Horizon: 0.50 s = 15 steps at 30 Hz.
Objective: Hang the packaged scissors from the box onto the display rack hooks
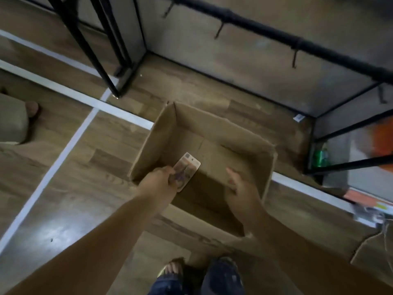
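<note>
An open cardboard box [214, 124] stands on the wooden floor below me. My left hand [161, 177] is shut on a packaged pair of scissors [187, 169], a pale card with purple handles, held over the box's near left corner. My right hand [238, 184] hovers over the right side of the box with fingers apart and nothing in it. Beyond the box runs the black display rack bar [255, 26] with bare hooks [294, 58] hanging from it. The rest of the box's inside looks bare.
A black rack leg [85, 43] stands at the upper left. White tape lines [63, 90] cross the floor. Another person's foot [32, 109] shows at the far left. A low shelf with a green can [321, 156] stands at the right. Another cardboard box edge [370, 250] shows at the lower right.
</note>
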Tool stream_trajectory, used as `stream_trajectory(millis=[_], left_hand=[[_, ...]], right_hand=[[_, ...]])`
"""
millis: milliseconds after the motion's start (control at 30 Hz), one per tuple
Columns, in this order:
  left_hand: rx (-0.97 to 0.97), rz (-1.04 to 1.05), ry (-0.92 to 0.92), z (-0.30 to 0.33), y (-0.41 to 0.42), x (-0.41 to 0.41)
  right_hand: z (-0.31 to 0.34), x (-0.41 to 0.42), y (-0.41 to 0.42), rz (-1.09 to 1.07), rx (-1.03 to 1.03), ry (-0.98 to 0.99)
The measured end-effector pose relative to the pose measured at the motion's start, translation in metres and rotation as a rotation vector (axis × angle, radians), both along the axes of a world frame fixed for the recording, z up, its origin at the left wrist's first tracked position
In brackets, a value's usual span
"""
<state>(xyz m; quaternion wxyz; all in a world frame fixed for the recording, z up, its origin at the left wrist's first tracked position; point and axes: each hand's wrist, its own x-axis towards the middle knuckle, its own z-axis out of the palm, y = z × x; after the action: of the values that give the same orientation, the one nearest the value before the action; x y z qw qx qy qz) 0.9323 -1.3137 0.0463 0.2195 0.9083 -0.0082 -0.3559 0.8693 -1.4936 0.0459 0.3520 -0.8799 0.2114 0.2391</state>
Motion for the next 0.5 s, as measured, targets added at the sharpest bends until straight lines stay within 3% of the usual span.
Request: stream_trajectory(millis=[167,233,367,500], left_hand=[[0.157,-0.165,0.073,-0.185,-0.018,0.031],[0.223,-0.191,0.076,-0.24,-0.026,0.052],[0.343,-0.178,0.082,-0.321,-0.044,0.089],[0.44,-0.281,-0.001,-0.365,-0.06,0.09]], right_hand=[[-0.197,0.018,-0.024,0.081,-0.102,0.364],[-0.252,0.034,-0.031,0.071,-0.148,0.414],[-0.326,0.061,-0.04,0.113,-0.434,0.194],[-0.371,0.073,-0.047,0.249,-0.497,0.081]])
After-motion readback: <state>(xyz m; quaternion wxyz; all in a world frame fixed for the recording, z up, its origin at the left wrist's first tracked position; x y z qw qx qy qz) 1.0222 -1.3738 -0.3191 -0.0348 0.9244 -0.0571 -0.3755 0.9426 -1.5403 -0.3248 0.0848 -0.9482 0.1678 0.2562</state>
